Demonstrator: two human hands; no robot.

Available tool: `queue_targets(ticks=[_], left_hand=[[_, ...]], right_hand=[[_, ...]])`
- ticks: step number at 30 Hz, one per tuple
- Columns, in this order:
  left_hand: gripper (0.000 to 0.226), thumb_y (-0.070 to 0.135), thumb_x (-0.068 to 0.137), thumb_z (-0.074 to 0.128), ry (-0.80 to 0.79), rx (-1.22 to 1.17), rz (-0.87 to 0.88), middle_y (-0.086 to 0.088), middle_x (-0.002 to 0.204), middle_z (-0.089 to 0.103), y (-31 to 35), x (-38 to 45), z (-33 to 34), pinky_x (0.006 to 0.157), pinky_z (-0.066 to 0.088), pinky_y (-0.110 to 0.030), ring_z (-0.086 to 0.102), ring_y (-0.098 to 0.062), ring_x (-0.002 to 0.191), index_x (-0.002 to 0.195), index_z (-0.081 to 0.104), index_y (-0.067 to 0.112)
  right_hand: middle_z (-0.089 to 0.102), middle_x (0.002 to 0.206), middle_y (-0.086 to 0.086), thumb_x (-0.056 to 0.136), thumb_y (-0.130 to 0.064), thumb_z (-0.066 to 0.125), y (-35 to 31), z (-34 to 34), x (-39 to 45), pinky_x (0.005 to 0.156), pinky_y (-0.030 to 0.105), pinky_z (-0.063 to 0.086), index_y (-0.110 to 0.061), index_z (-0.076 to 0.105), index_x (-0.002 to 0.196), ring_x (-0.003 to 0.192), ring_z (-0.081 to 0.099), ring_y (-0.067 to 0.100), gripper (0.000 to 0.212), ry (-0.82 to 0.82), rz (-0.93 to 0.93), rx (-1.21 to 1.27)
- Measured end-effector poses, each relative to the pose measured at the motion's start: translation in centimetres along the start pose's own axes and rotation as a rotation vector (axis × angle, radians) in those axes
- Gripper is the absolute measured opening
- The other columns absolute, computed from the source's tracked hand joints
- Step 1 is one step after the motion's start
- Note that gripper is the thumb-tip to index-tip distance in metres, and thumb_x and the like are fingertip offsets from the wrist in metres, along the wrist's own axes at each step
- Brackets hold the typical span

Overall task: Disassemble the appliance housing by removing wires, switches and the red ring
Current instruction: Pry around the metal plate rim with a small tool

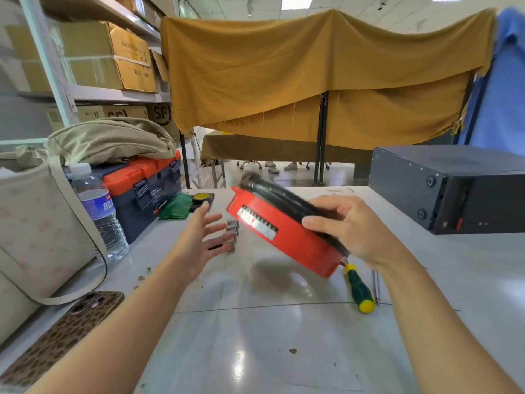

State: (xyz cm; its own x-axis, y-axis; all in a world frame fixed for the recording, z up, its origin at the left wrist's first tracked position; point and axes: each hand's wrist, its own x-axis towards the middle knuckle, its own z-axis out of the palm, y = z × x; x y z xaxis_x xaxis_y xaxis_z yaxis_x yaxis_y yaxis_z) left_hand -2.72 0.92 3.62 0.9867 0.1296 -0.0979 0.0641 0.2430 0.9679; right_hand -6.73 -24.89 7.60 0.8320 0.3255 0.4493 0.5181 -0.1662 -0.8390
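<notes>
Housing (287,237), red with a black rim, hangs tilted above the table (284,336), clasped at its upper edge by the right hand (355,231), probably to turn it for inspection. Left hand (199,240) hovers with fingers spread, holding nothing, near small grey switches (232,233) lying on the table. A screwdriver (359,288) lies just below the housing. Toolbox (145,191), bottle (99,214), phone (62,336) and black case (449,189) ring the glossy white top; ochre cloth (312,66) screens the room behind.

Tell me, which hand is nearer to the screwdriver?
Right. The right hand grips the red housing just above the screwdriver; the left hand hovers open, farther left.
</notes>
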Motion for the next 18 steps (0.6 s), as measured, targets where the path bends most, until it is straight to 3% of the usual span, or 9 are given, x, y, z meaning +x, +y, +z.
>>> queue_targets(ticks=[3, 7, 10, 12, 15, 18], left_hand=[[0.065, 0.066, 0.087, 0.039, -0.057, 0.207, 0.012, -0.007, 0.113, 0.064, 0.6, 0.0, -0.8, 0.078, 0.052, -0.036, 0.063, -0.028, 0.102, 0.123, 0.057, 0.015], [0.065, 0.071, 0.085, 0.037, -0.08, 0.422, -0.01, -0.006, 0.101, 0.069, 0.1, 0.0, -0.7, 0.092, 0.048, -0.038, 0.063, -0.023, 0.097, 0.115, 0.063, 0.019], [0.041, 0.053, 0.09, 0.049, -0.053, 0.517, -0.022, -0.003, 0.072, 0.07, -0.9, -0.3, -0.7, 0.064, 0.05, -0.027, 0.063, -0.015, 0.066, 0.097, 0.069, 0.017], [0.025, 0.029, 0.092, 0.056, -0.03, 0.54, -0.023, -0.008, 0.071, 0.062, -1.6, -0.2, -1.1, 0.054, 0.046, -0.028, 0.054, -0.018, 0.059, 0.095, 0.066, 0.007], [0.013, 0.007, 0.09, 0.052, -0.015, 0.529, -0.045, -0.008, 0.076, 0.065, -2.4, 0.0, -1.6, 0.055, 0.05, -0.026, 0.058, -0.018, 0.062, 0.095, 0.065, 0.007], [0.02, 0.002, 0.088, 0.05, -0.03, 0.563, -0.043, -0.005, 0.077, 0.068, -2.7, 0.1, -1.6, 0.054, 0.048, -0.023, 0.06, -0.015, 0.065, 0.093, 0.066, 0.012]], right_hand=[[0.071, 0.09, -0.01, 0.082, -0.007, 0.07, 0.2, 0.7, -0.2, 0.074, 0.016, 0.048, -0.022, 0.075, 0.09, 0.083, 0.065, 0.006, 0.017, -0.133, 0.028, -0.085], [0.07, 0.104, -0.011, 0.08, -0.011, 0.073, 0.3, 1.6, -0.2, 0.086, 0.017, 0.048, -0.019, 0.076, 0.092, 0.097, 0.063, 0.005, 0.014, -0.367, 0.118, -0.216], [0.068, 0.111, -0.016, 0.082, -0.013, 0.073, 0.6, 2.2, -0.2, 0.092, 0.017, 0.045, -0.018, 0.076, 0.09, 0.102, 0.06, -0.003, 0.01, -0.578, 0.197, -0.315], [0.067, 0.114, -0.015, 0.082, -0.015, 0.072, 1.1, 2.5, -0.2, 0.097, 0.019, 0.043, -0.018, 0.076, 0.09, 0.105, 0.058, -0.005, 0.01, -0.66, 0.218, -0.357], [0.069, 0.11, -0.016, 0.083, -0.021, 0.073, 1.8, 2.6, -0.3, 0.092, 0.013, 0.045, -0.026, 0.075, 0.094, 0.103, 0.06, -0.004, 0.012, -0.636, 0.267, -0.297], [0.072, 0.096, -0.017, 0.083, -0.026, 0.071, 3.1, 2.3, 0.1, 0.083, 0.013, 0.048, -0.029, 0.075, 0.096, 0.093, 0.064, -0.003, 0.013, -0.363, 0.3, -0.284]])
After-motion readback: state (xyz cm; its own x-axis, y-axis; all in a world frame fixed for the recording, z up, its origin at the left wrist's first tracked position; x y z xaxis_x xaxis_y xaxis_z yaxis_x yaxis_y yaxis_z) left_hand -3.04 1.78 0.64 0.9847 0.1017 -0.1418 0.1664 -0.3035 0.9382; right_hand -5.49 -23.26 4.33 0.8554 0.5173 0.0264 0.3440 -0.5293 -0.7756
